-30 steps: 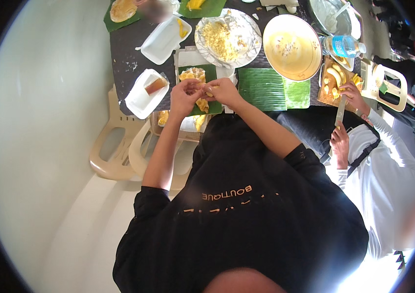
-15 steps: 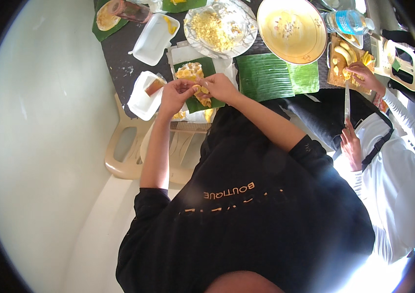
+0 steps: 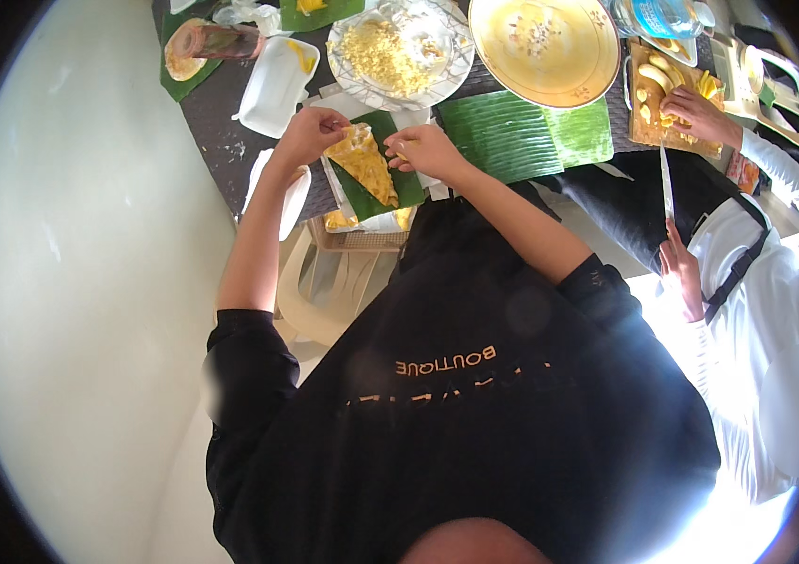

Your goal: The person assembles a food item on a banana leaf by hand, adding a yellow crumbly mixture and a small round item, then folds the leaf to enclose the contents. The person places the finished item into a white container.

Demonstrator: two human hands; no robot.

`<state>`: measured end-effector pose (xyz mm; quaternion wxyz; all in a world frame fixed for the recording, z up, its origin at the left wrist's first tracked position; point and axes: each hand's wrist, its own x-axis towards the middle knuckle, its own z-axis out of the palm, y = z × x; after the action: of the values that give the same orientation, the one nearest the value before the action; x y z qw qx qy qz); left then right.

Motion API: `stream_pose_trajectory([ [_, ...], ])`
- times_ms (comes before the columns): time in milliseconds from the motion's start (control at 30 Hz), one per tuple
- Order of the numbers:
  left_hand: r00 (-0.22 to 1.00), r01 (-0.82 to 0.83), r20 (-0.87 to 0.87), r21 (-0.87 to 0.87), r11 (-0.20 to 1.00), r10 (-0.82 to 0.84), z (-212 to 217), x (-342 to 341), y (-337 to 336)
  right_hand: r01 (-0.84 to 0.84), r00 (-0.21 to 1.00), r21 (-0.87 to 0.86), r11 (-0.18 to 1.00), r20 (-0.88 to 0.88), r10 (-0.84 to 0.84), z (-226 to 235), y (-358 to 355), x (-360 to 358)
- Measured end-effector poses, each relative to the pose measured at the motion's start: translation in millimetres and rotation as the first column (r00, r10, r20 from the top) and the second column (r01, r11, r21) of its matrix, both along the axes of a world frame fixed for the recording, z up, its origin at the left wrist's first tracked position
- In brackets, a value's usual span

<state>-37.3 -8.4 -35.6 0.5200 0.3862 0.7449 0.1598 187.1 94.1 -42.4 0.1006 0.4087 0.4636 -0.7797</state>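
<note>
Seen from the head camera, the left hand (image 3: 308,134) pinches the top corner of a yellow wrapper (image 3: 363,162) lying on a banana leaf piece (image 3: 386,183) at the tabletop's (image 3: 230,141) near edge, while the right hand (image 3: 425,148) rests curled at the wrapper's other side, its fingertips closed on something too small to tell. It looks like the folding step of a filled wrap. The next move likely calls for both hands to tuck the wrapper over evenly without tearing it.

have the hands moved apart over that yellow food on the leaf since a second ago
Yes. The left hand and right hand were pressed together over the yellow folded food; now they sit at opposite sides of it, judged against the banana leaf piece beneath.
</note>
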Motion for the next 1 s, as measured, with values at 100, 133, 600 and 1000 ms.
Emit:
stream_pose_trajectory([
  [100,0.993,0.12,0.005,0.007,0.993,-0.12,-6,-3,8,0.02,1.0,-0.003,1.0,-0.009,-0.02,-3,0,2],
  [133,0.987,0.16,0.006,0.015,0.987,-0.16,-6,-3,11,0.025,1.0,-0.005,1.0,-0.01,-0.025,-5,0,3],
  [600,0.966,0.248,-0.067,-0.015,0.969,-0.249,-6,1,21,0.044,0.999,0.021,0.999,-0.01,-0.044,-8,3,7],
  [1000,0.955,0.275,-0.116,0.001,0.961,-0.273,4,7,20,0.077,0.996,0.054,0.996,-0.053,-0.074,-18,2,8],
])
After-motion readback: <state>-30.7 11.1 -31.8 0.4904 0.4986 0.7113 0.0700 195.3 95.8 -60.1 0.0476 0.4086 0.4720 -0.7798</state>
